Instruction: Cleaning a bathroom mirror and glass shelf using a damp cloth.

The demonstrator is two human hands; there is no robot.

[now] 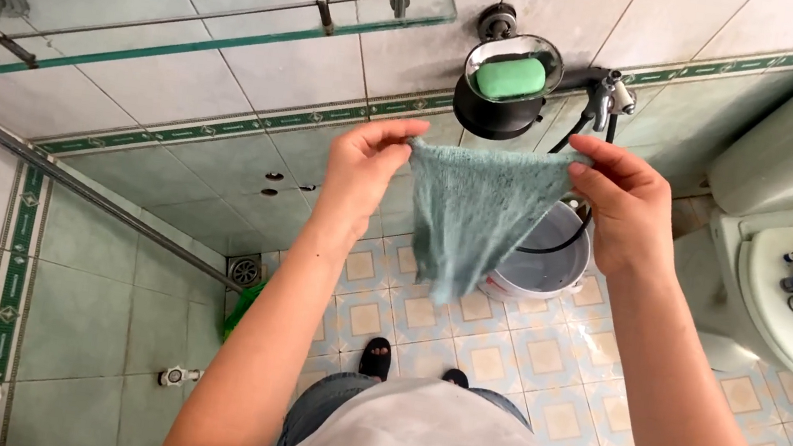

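1. Cloth (pixel 473 212): one grey-green knitted piece, stretched out at chest height in front of the tiled wall, lower end hanging free above the bucket (pixel 543 261).
2. Left hand (pixel 362 173): arm raised, elbow bent, fingers pinching the cloth's top left corner.
3. Right hand (pixel 625 206): same pose opposite, thumb and fingers gripping the top right corner.
4. Count: 1 white bucket on the floor, 1 green soap bar (pixel 510 78) in a wall dish, 1 glass shelf (pixel 190 16), 1 toilet (pixel 790 302) w/ approx. 5 tubes or pens on its lid, too small to be sure.
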